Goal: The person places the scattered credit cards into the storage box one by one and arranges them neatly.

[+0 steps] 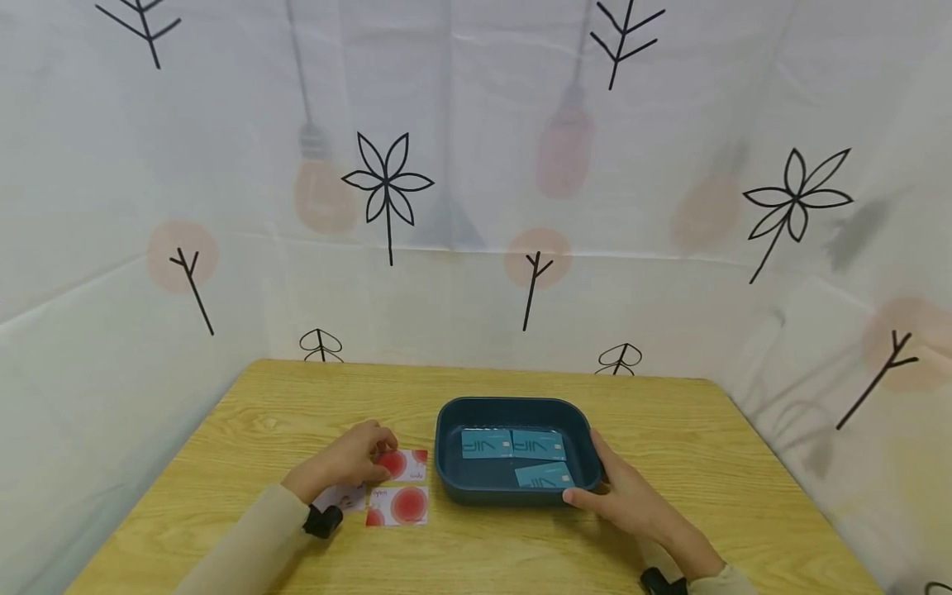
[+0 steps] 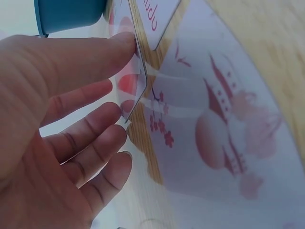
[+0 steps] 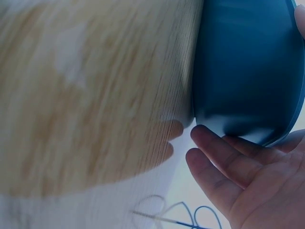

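Observation:
My left hand is at the left of the table, fingers curled at a white card with a red circle. In the left wrist view its thumb lies on that card's edge; the other fingers curl close by, and their contact is partly hidden. Just below lies a second red-circle card. Partly under the left wrist is a pale card with a pink print. My right hand grips the right front corner of a dark teal tray, thumb at the front, fingers along the side.
Inside the tray lie three teal cards: a left one, a right one and a tilted front one. The wood-grain table reaches a patterned white curtain at the back.

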The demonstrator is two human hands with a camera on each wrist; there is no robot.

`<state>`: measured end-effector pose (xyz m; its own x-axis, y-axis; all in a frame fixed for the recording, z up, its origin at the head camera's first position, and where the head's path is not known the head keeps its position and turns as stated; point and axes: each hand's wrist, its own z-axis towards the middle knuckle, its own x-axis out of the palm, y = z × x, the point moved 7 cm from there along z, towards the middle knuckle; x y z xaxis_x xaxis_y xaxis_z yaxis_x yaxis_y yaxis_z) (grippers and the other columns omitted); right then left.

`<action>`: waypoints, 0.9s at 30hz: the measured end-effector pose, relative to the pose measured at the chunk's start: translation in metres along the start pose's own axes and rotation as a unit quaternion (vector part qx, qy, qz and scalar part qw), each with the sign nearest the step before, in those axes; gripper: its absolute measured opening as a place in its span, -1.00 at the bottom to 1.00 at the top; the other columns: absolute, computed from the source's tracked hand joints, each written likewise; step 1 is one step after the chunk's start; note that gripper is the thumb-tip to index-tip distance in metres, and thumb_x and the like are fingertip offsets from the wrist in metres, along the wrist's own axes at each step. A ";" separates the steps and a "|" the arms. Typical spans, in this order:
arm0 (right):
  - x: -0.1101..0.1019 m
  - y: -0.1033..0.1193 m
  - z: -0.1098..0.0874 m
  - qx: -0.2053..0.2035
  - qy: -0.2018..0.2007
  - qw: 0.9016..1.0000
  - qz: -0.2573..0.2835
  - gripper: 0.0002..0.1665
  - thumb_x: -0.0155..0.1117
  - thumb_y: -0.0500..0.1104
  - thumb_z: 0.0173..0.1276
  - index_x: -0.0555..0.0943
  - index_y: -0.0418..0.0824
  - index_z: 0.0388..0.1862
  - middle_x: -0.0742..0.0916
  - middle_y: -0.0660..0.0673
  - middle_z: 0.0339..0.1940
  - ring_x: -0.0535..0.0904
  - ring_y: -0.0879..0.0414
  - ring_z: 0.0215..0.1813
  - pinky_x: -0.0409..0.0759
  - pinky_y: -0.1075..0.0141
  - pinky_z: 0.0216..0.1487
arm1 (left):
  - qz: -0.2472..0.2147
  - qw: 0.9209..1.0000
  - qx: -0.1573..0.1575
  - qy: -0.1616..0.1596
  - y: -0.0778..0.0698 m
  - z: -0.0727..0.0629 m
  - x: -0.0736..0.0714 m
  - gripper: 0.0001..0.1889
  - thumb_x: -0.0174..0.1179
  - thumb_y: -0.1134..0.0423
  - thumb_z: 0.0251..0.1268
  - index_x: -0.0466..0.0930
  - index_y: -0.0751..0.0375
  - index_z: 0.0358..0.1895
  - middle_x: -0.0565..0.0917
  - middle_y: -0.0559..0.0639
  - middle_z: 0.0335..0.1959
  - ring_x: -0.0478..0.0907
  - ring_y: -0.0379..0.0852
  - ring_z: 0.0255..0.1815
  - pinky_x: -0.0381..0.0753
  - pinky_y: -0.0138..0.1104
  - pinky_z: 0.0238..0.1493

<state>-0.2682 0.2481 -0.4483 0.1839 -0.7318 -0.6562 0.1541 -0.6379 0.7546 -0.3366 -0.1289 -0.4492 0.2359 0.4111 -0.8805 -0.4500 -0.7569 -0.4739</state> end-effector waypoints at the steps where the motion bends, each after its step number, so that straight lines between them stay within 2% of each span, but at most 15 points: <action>1: 0.000 0.000 0.000 -0.001 0.001 1.000 0.001 0.30 0.36 0.16 0.20 -0.29 -0.26 0.54 0.19 -0.40 0.46 0.44 -0.15 0.27 0.49 0.07 0.13 | 0.001 1.000 0.001 -0.001 0.000 0.000 0.000 -0.66 0.43 0.28 0.02 0.58 0.15 -0.10 0.46 -0.03 -0.26 0.37 -0.12 -0.26 0.44 -0.17 -0.18; 11: 0.000 0.001 -0.001 0.000 0.005 1.000 0.000 0.29 0.36 0.16 0.21 -0.30 -0.23 0.55 0.15 -0.39 0.48 0.39 -0.16 0.30 0.48 0.06 0.14 | 0.013 1.000 0.025 -0.006 -0.001 0.002 -0.002 -0.68 0.41 0.27 0.03 0.60 0.20 -0.12 0.46 -0.01 -0.29 0.36 -0.11 -0.29 0.43 -0.18 -0.22; 18: 0.000 0.001 0.000 0.002 0.002 1.000 -0.007 0.29 0.36 0.16 0.21 -0.29 -0.23 0.55 0.15 -0.39 0.48 0.39 -0.17 0.31 0.48 0.04 0.14 | 0.018 0.999 0.029 -0.010 -0.002 0.002 -0.004 -0.69 0.40 0.28 0.04 0.59 0.21 -0.12 0.45 0.00 -0.30 0.36 -0.11 -0.30 0.42 -0.17 -0.23; 27: 0.000 0.000 0.000 0.003 0.004 1.000 -0.004 0.30 0.36 0.16 0.20 -0.30 -0.23 0.55 0.18 -0.39 0.47 0.41 -0.15 0.29 0.50 0.08 0.12 | 0.017 1.000 0.019 -0.011 0.000 0.002 -0.004 -0.69 0.40 0.24 0.05 0.59 0.18 -0.12 0.46 -0.03 -0.29 0.36 -0.12 -0.29 0.42 -0.18 -0.20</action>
<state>-0.2683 0.2481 -0.4481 0.1895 -0.7252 -0.6620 0.1502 -0.6448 0.7494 -0.3397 -0.1295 -0.4462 0.2015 0.3972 -0.8953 -0.4895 -0.7509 -0.4433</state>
